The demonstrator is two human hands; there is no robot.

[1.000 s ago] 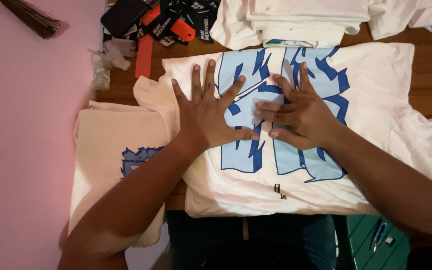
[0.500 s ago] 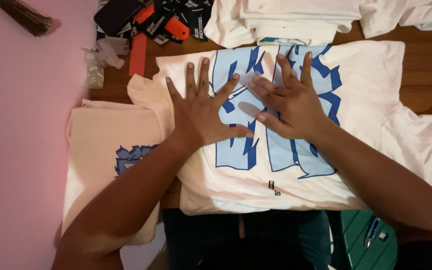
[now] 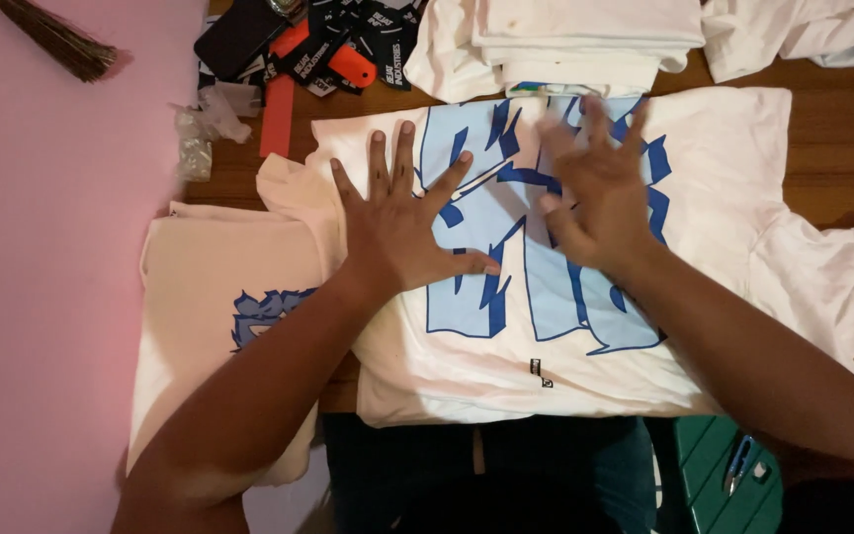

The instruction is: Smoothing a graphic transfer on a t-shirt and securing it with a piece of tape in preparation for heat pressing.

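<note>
A white T-shirt (image 3: pixel 733 168) with a large blue graphic lies spread on the wooden table (image 3: pixel 842 148). My left hand (image 3: pixel 402 222) presses flat on its left half, fingers spread wide. My right hand (image 3: pixel 595 188) rests flat on the blue print near the collar, fingers apart and slightly blurred. Neither hand holds anything.
A folded cream shirt (image 3: pixel 219 297) with a blue print lies at the left, partly under my left arm. Folded white shirts (image 3: pixel 585 40) are stacked at the back. Black tags and an orange tool (image 3: pixel 348 59) sit at the back left. A pink surface (image 3: pixel 51 297) borders the left.
My right hand has slid to the right and up over the print, away from my left hand. The left hand has stayed pressed in place.
</note>
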